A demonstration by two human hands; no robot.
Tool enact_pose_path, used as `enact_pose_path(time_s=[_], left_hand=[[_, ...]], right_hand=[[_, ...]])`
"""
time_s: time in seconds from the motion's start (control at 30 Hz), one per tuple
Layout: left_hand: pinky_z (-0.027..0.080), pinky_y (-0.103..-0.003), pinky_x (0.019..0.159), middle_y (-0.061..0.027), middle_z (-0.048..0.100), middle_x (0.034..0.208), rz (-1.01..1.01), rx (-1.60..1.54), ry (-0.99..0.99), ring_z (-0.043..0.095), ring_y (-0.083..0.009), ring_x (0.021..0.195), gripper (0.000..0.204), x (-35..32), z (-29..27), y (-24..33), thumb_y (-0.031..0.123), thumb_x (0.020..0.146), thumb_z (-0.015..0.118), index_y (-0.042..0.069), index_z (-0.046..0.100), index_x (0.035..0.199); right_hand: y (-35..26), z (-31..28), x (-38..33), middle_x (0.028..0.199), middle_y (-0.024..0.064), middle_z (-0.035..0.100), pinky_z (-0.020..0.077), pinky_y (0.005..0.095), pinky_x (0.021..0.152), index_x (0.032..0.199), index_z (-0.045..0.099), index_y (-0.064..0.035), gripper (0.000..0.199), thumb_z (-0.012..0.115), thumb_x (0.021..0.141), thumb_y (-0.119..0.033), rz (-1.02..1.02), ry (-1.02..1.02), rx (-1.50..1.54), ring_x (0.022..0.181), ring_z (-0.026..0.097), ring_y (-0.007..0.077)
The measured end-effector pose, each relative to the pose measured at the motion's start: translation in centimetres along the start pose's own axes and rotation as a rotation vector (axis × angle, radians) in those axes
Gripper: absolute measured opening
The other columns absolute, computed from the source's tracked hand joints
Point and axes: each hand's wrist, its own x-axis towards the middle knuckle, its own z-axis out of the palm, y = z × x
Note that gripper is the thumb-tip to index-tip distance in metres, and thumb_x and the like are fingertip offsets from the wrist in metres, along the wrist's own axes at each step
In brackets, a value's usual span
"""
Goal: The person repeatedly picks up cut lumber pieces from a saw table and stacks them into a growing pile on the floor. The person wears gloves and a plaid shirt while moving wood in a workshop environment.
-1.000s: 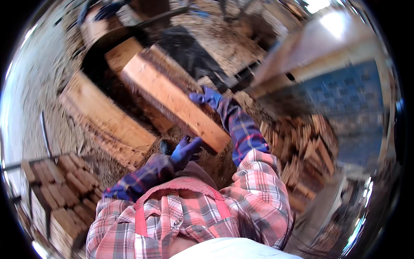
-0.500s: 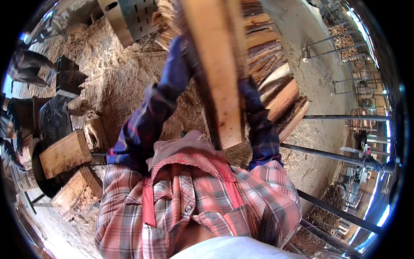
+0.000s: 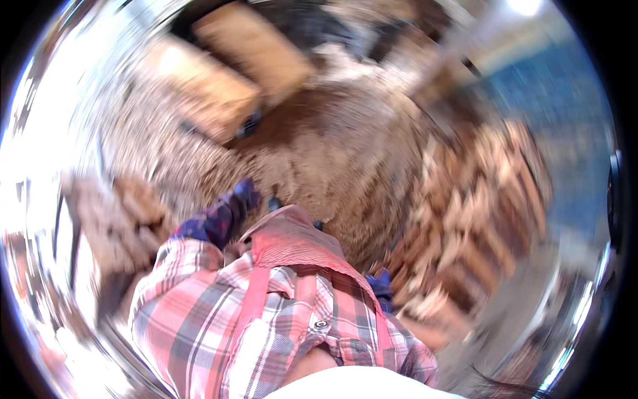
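My left hand (image 3: 248, 191), in blue covering, hangs low in front of my left side over the sawdust-covered ground (image 3: 319, 146). No board shows in it, and blur smears its fingers. Beside my right hip, my right hand (image 3: 381, 284) is mostly hidden by my body; only a bit of blue shows. Nearest to it is the stack of split and sawn wood pieces (image 3: 472, 226), with rough, pale and brown edges. Whether that hand touches the stack I cannot tell.
Two thick, light wooden blocks (image 3: 256, 50) lie at the far left. More wood (image 3: 113, 219) is piled at my near left. A blurred metal structure (image 3: 458, 60) stands at the far right, with a blue surface (image 3: 558, 100) beyond it. Dark shoe tips (image 3: 274, 203) show below my apron.
The long board held between both hands is gone from them. My arms have dropped to my sides. My view has swung to the left, bringing the wooden blocks ahead.
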Motion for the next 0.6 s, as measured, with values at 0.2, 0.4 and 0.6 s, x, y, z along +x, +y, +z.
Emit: enact_pose_path(time_s=[0.2, 0.4, 0.6], left_hand=[[0.038, -0.041, 0.093, -0.0151, 0.049, 0.124, 0.402, -0.567, -0.048, 0.046, -0.0298, 0.114, 0.07, -6.7, -2.1, 12.6, 0.06, 0.081, 0.042, 0.008, 0.04, 0.127], [0.033, -0.041, 0.1, -0.0132, 0.055, 0.117, 0.858, -0.874, -0.56, 0.051, -0.0271, 0.108, 0.044, -4.8, 3.1, 20.0, 0.041, 0.088, 0.048, 0.007, 0.054, 0.114], [0.035, -0.04, 0.097, -0.0148, 0.055, 0.116, 0.96, -0.526, -0.157, 0.052, -0.0277, 0.104, 0.047, -6.6, -1.6, 15.4, 0.043, 0.088, 0.047, 0.005, 0.053, 0.115]], right_hand=[[-1.7, 42.3, -6.3, 0.116, 0.0088, 0.052, 0.0445, 0.0271, 0.087, 0.125, 0.041, 0.0009, 0.046, 0.058, 0.083, -0.007, -0.33, -1.188, -0.188, 0.102, 0.053, 0.0166], [-3.0, 61.1, -11.3, 0.108, 0.0123, 0.054, 0.0437, 0.0304, 0.086, 0.119, 0.045, 0.0008, 0.053, 0.068, 0.077, -0.023, -0.826, -1.64, -0.537, 0.097, 0.053, 0.0192], [-3.8, 55.6, -18.0, 0.109, 0.0126, 0.051, 0.0465, 0.03, 0.079, 0.123, 0.038, 0.0012, 0.061, 0.068, 0.077, -0.025, -0.344, -1.736, -0.595, 0.091, 0.053, 0.0186]])
